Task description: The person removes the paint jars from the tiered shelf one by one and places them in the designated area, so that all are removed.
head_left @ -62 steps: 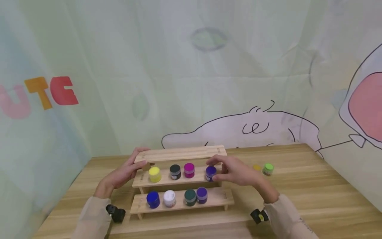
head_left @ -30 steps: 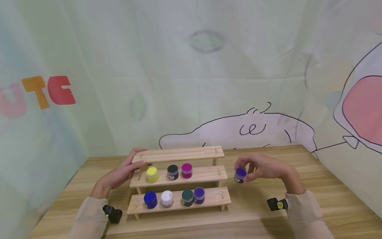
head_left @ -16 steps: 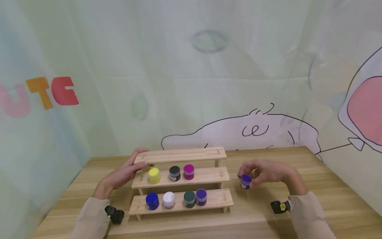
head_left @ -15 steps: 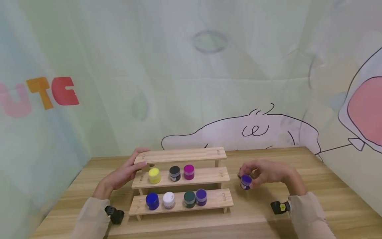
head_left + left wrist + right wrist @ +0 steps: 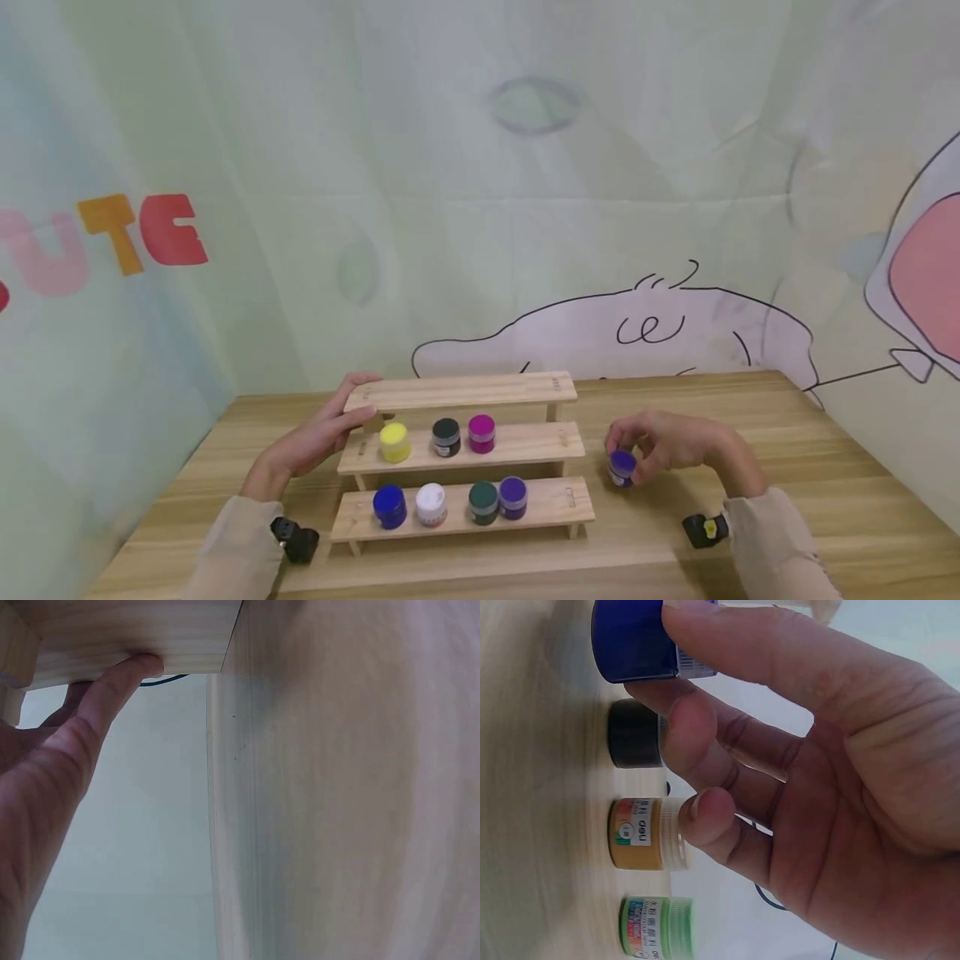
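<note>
Up in the head view, the right hand [image 5: 671, 442] has the indigo jar [image 5: 622, 468] pinched between thumb and fingers, lid up, low over the surface [image 5: 465, 575] just right of the wooden rack [image 5: 457, 390]! Over on the other side, the left hand [image 5: 322, 433] grips the rack's top shelf by its left end. Middle shelf, left to right: yellow jar [image 5: 394, 442], black jar [image 5: 446, 437], magenta jar [image 5: 482, 434]. Bottom shelf: blue jar [image 5: 390, 507], white jar [image 5: 431, 505], then dark green jar [image 5: 483, 502] right up against purple jar [image 5: 513, 497].

Across to the left wrist: a fingertip presses flat on the pale wood, the other fingers partly hidden.

And the right wrist! Thumb on the indigo jar; whether its base meets the surface, I cannot tell. Behind, a dark jar [image 5: 634, 735], an ochre jar [image 5: 637, 834] and a light green jar [image 5: 657, 928] stand in a row.
</note>
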Motion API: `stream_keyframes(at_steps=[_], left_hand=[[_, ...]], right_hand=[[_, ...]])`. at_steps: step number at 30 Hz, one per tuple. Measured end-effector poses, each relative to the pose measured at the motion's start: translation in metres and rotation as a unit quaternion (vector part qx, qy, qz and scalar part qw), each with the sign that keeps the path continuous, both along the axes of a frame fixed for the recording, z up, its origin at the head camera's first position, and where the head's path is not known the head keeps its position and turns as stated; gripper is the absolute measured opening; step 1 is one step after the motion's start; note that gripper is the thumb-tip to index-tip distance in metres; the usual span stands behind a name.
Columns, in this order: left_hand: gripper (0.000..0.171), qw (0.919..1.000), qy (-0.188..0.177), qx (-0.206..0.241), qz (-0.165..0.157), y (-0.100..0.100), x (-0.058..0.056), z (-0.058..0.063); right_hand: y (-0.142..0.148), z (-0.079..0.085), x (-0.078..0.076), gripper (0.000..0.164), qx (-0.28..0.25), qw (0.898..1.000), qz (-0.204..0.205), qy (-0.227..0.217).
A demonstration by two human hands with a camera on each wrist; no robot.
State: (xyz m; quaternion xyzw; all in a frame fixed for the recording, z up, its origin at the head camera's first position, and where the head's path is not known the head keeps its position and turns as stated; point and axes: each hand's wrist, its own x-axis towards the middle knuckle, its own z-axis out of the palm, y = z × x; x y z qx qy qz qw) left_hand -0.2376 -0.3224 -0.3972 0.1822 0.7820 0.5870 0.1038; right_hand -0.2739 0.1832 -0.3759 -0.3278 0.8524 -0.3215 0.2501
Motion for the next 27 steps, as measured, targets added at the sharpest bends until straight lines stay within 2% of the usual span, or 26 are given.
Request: stream_keyframes(at_steps=[19, 27], left_hand=[[0.050, 0.9999, -0.007, -0.003, 0.007, 0.0031, 0.0024, 0.0004], [0.050, 0.9998, -0.011, -0.007, 0.015, 0.0027, 0.0024, 0.0014]], right_hand=[[-0.0016, -0.0089, -0.0007, 0.036, 0.024, 0.999, 0.023, 0.026], [-0.0018, -0.0030, 0.0023, 0.034, 0.011, 1.000, 0.022, 0.006]])
